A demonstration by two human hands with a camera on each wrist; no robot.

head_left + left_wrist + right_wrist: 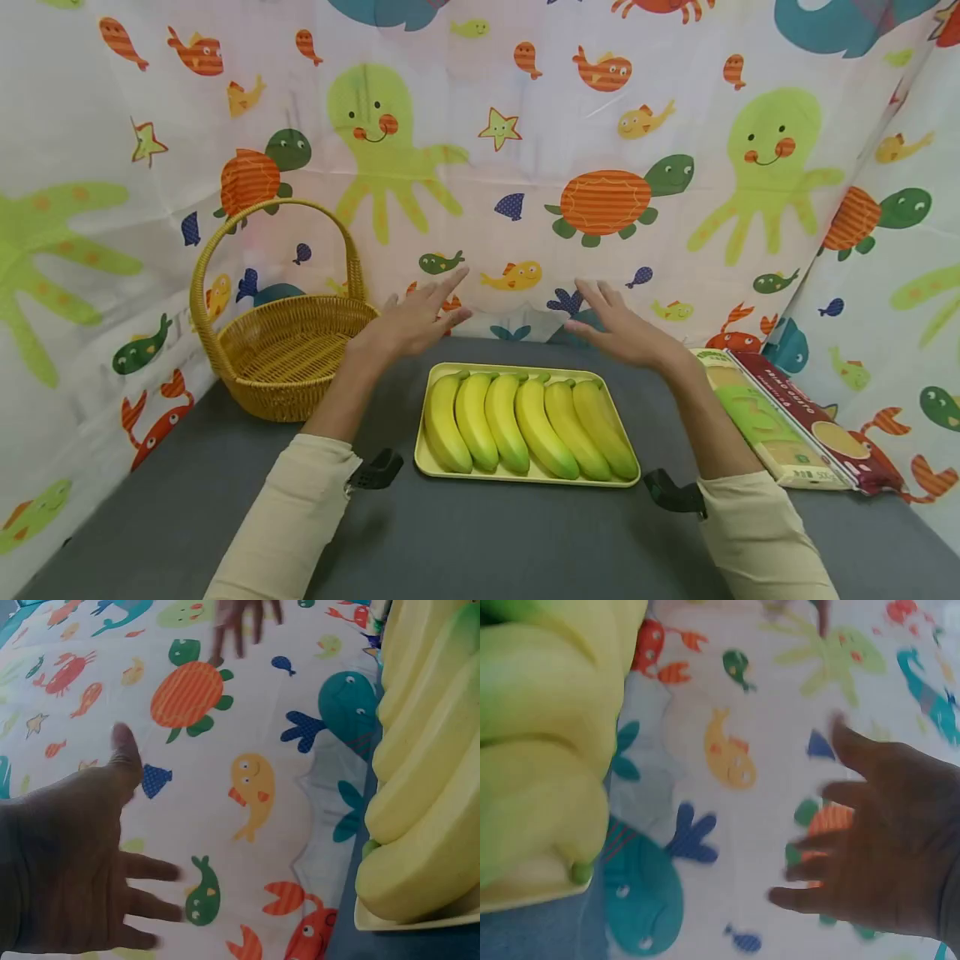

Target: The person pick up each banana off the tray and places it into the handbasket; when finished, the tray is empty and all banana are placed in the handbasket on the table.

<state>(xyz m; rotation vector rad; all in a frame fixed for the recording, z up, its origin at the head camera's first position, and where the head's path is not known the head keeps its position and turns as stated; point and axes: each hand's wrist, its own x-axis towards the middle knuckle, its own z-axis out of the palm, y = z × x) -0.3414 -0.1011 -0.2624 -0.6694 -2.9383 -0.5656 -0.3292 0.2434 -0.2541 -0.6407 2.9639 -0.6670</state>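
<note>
- While both hands hover in the air, the wicker basket (288,354) stands at the far left of the grey counter (480,542), apart from everything else; it looks stiff and light, and its tall arched handle seems the natural place to take it.
- The left hand (411,321) hangs above the counter between the basket and the tray, fingers spread and nearly straight, its grip wide open and holding nothing; the left wrist view shows the palm (67,862) bare against the printed cloth.
- The yellow tray (525,477) lies in the middle with six bananas (525,423) side by side, touching along their lengths. Their glossy, even skins suggest smooth, firm, fairly light fruit, perhaps slippery; each is probably best taken around its middle, or by a green end.
- The right hand (624,329) hovers beyond the tray's far right corner, fingers splayed, grip open and empty.
- Flat boxes (791,417) lie at the far right.
</note>
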